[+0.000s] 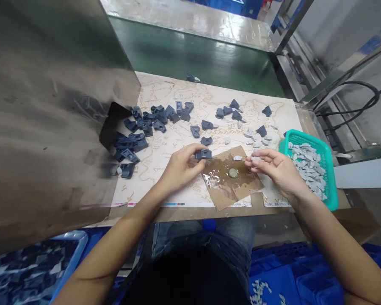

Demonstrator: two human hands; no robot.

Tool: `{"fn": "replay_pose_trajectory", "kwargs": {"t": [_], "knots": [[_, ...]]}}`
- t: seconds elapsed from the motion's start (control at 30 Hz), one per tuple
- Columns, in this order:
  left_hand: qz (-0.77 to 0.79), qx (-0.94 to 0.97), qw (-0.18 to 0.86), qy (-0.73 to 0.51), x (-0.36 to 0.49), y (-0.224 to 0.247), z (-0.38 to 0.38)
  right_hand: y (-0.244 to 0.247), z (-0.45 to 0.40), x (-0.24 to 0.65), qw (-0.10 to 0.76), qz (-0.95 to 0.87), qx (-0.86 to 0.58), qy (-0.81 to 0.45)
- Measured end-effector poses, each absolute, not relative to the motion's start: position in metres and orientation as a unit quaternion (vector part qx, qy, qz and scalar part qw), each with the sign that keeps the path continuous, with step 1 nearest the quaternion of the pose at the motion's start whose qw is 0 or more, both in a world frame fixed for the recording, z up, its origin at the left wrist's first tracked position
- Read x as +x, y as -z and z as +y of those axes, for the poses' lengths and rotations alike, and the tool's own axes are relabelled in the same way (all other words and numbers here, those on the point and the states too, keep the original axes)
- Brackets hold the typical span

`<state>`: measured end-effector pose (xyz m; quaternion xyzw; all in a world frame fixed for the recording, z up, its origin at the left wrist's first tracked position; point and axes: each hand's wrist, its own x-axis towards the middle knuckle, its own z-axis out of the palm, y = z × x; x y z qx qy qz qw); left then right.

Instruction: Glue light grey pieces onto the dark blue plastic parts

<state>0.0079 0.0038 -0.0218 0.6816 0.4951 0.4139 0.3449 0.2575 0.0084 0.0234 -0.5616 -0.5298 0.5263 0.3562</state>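
Between the thumb and fingers of my left hand [186,166] is a dark blue-grey plastic part [203,154], above the left corner of a wet brown cardboard piece [222,189]. My right hand [277,169] pinches a small light grey piece [256,158] near the cardboard's right side. On the cardboard lie another light grey piece [238,158] and a small round cap [233,173] with something shiny in it. A green basket [330,169] full of light grey pieces [308,163] stands to the right of my right hand.
Many dark parts [158,113] lie at the left of the patterned paper [165,161], others at its middle and right. Behind runs a green belt [190,51]. A metal panel [57,106] rises at the left. Blue bins [273,284] sit below the table edge.
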Motion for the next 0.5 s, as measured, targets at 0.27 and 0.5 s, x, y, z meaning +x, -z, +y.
{"fn": "replay_pose_trajectory", "kwargs": {"t": [0.27, 0.5], "knots": [[0.464, 0.708, 0.318, -0.427, 0.007, 0.022, 0.004, -0.022, 0.0, 0.241, 0.214, -0.848, -0.431, -0.223], [0.446, 0.689, 0.342, -0.458, 0.007, 0.021, 0.003, -0.031, 0.002, 0.242, 0.202, -0.899, -0.384, -0.055]]}}
